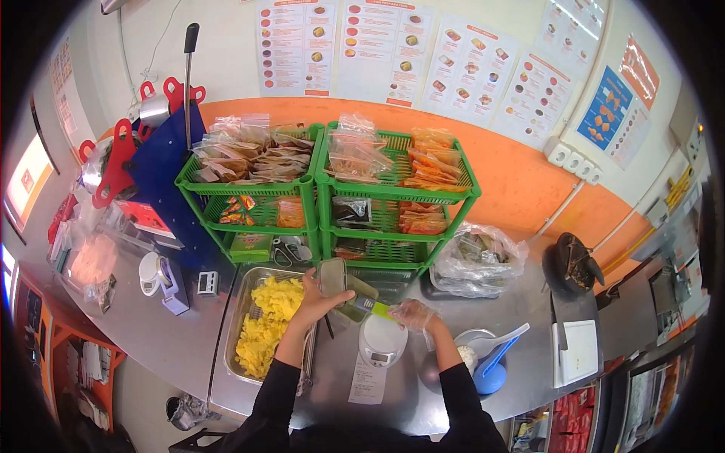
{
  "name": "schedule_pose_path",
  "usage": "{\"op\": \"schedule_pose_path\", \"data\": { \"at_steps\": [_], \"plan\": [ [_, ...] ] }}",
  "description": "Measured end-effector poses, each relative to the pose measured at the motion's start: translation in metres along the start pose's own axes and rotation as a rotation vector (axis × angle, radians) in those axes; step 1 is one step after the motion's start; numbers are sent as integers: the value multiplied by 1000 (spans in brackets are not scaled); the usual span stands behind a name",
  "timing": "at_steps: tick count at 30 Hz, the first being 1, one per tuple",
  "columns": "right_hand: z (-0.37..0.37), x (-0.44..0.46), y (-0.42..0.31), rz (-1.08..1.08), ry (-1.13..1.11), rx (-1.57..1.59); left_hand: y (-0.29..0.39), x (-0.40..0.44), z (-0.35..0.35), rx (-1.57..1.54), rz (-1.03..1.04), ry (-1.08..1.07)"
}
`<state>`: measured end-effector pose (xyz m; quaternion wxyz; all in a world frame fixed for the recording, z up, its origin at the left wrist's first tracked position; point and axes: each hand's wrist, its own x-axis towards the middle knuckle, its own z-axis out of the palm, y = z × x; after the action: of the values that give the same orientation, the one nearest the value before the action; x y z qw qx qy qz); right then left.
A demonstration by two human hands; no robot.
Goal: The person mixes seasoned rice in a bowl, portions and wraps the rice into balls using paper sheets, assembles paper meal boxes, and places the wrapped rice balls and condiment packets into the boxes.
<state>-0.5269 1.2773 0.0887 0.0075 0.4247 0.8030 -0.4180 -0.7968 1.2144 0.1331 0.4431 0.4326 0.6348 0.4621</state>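
My left hand [311, 302] is closed around a small rectangular container [332, 277], tilted above the counter beside the tray of yellow food. My right hand [417, 315], in a clear plastic glove, grips a lime-green handled utensil [385, 310]. Its grey end reaches left, close to my left hand and over a clear plastic container [358, 296]; whether they touch I cannot tell. Just below the utensil stands a white digital scale [383, 341], with a printed paper slip [368, 383] in front. Fluffy yellow food [264, 325] fills much of the metal tray [232, 349] at left.
Green tiered racks [321, 181] with bagged ingredients stand at the back. A plastic bag [483, 260], a blue ladle [492, 375], a metal bowl [432, 375] and a white cutting board [578, 353] with a knife lie right. A timer [208, 284] and another scale [151, 273] sit left.
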Motion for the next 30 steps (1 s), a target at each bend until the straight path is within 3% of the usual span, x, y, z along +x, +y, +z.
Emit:
{"op": "schedule_pose_path", "data": {
  "at_steps": [3,6,9,12,14,16,19,22,23,30],
  "plan": [
    [12,11,31,-312,133,-70,1,0,1,2,10,5],
    [5,-13,25,66,104,230,0,1,2,21,74,1],
    [-27,-90,-13,126,186,318,-5,0,2,282,132,26],
    [-28,-171,12,101,423,2,-8,-2,15,483,166,76],
    [-23,-224,22,-117,553,-33,-12,-4,25,589,143,105],
    [-16,-269,22,356,431,172,-13,-3,34,681,92,113],
    [11,-302,19,750,525,137,-10,-5,48,834,119,160],
    [62,-296,22,862,593,-492,-11,-7,57,895,132,201],
    [71,-293,9,827,726,-485,-14,-6,58,910,134,201],
    [123,-289,2,786,1001,-531,-22,-3,63,917,120,191]
  ]
}}
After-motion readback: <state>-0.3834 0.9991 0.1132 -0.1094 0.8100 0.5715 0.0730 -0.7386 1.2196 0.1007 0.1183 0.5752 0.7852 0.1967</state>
